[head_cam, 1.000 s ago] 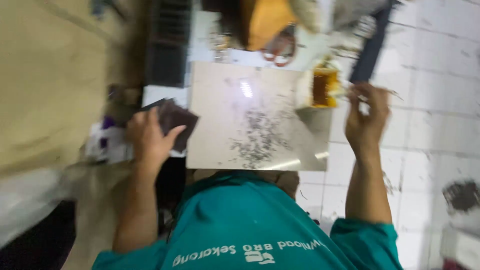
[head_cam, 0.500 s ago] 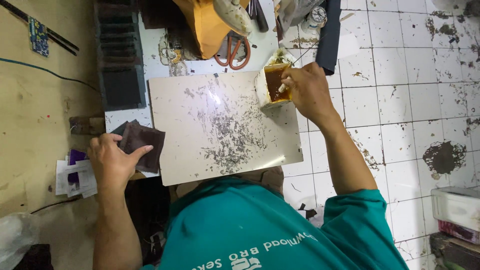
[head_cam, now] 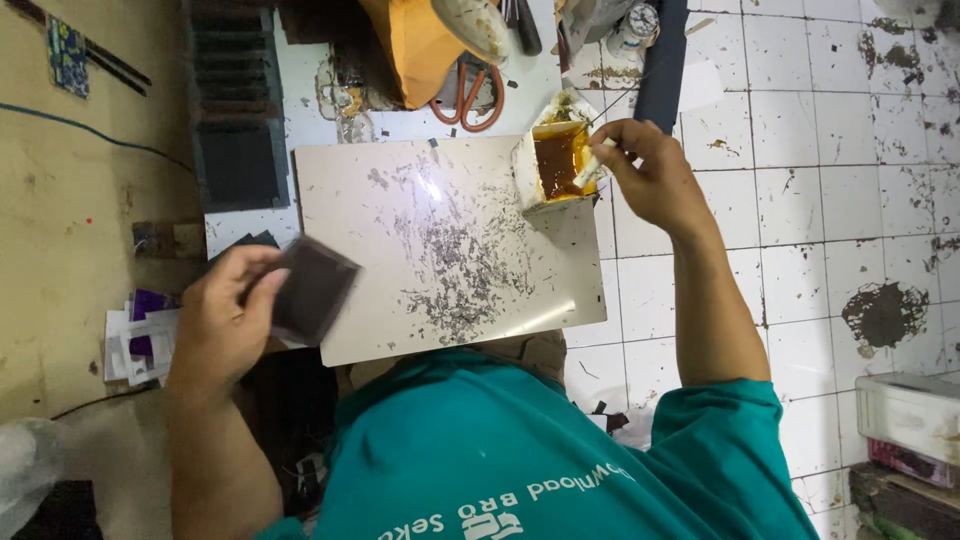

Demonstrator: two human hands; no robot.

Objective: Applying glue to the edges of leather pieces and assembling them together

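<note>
My left hand holds a dark, flat square piece tilted over the left edge of a pale work board. The board is speckled with dark scraps. My right hand is at the board's far right corner, fingers pinched on a thin stick that reaches into a small white container of brown glue. The stick's tip is hard to make out.
A stack of dark square sheets lies left of the board. Orange-handled scissors and a yellow bag sit beyond it. Loose papers are at the left. A white box stands on the stained tiled floor at the right.
My left hand has lifted the dark piece and brought it right, over the board's edge. My right hand has shifted from above the glue container to its right side.
</note>
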